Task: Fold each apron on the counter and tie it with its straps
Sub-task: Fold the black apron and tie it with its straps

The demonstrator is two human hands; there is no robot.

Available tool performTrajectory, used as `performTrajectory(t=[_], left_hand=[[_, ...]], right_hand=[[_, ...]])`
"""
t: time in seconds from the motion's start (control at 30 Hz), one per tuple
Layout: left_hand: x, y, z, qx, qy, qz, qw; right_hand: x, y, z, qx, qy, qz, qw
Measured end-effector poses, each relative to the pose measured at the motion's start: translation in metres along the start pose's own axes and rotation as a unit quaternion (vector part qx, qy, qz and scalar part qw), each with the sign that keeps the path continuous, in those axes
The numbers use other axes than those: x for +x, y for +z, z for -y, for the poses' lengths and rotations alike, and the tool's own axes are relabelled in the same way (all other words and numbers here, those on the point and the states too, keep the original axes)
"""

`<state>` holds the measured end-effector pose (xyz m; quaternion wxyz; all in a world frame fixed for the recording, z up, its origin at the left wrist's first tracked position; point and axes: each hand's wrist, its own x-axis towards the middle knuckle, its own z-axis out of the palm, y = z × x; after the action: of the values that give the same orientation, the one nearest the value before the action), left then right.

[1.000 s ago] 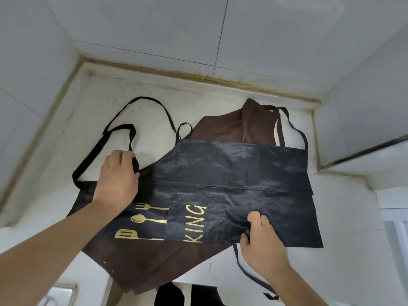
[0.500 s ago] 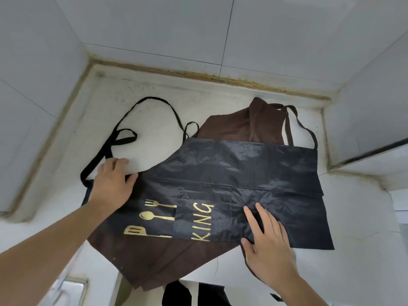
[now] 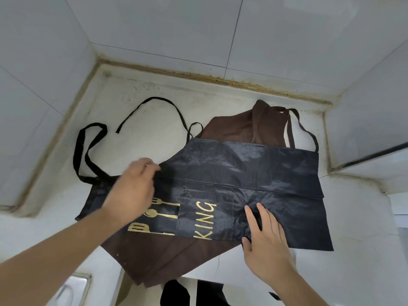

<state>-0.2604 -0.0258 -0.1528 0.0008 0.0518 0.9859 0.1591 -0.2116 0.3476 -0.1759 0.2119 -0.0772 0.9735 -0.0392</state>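
Note:
A shiny black apron (image 3: 238,173) with gold cutlery print and the letters KING lies folded across the white counter (image 3: 143,120). It rests on top of a brown apron (image 3: 242,129) that sticks out at the back and the front. Black straps (image 3: 88,146) curl on the counter to the left. My left hand (image 3: 132,191) lies on the black apron's left part, blurred, fingers bent over the fabric edge. Flat on the apron's near edge, my right hand (image 3: 267,237) presses down with straight fingers.
Tiled walls close the counter at the back and left. A raised white ledge (image 3: 375,164) stands to the right. A metal sink rim (image 3: 75,286) shows at the bottom left. The brown apron hangs over the counter's front edge.
My left hand has slid right from the straps onto the apron's left part. My right hand has let go of the near edge and flattened on the fabric.

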Motion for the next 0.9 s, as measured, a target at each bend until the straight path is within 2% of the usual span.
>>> performTrajectory(t=[0.03, 0.1, 0.2, 0.23, 0.3, 0.4, 0.57, 0.77, 0.9], left_hand=[[-0.004, 0.005, -0.018, -0.028, 0.047, 0.011, 0.998], [-0.017, 0.022, -0.051, -0.056, 0.085, 0.068, 0.992], [-0.036, 0.056, -0.065, 0.024, 0.048, 0.213, 0.976], [-0.039, 0.063, -0.065, 0.059, 0.045, 0.23, 0.97], [-0.042, 0.068, -0.065, 0.087, 0.045, 0.241, 0.966], [-0.04, 0.059, -0.073, 0.07, 0.042, 0.245, 0.966], [-0.049, 0.058, -0.106, 0.09, 0.121, 0.242, 0.958], [-0.053, 0.074, -0.12, 0.114, 0.094, 0.254, 0.956], [-0.048, 0.069, -0.124, 0.113, 0.083, 0.259, 0.956]], right_hand=[[0.002, -0.003, 0.005, 0.001, -0.003, -0.011, 1.0], [0.004, -0.012, 0.018, 0.014, -0.038, -0.026, 0.999], [0.005, -0.011, 0.03, 0.026, -0.108, 0.022, 0.994], [0.005, -0.009, 0.03, 0.019, -0.114, 0.032, 0.993], [0.008, -0.001, 0.024, 0.009, -0.115, 0.014, 0.993], [0.009, 0.0, 0.021, 0.002, -0.118, -0.012, 0.993], [0.008, -0.013, 0.037, -0.044, -0.124, 0.048, 0.99], [0.013, -0.024, 0.05, -0.14, -0.115, 0.114, 0.977], [0.013, -0.027, 0.051, -0.106, -0.108, 0.114, 0.982]])
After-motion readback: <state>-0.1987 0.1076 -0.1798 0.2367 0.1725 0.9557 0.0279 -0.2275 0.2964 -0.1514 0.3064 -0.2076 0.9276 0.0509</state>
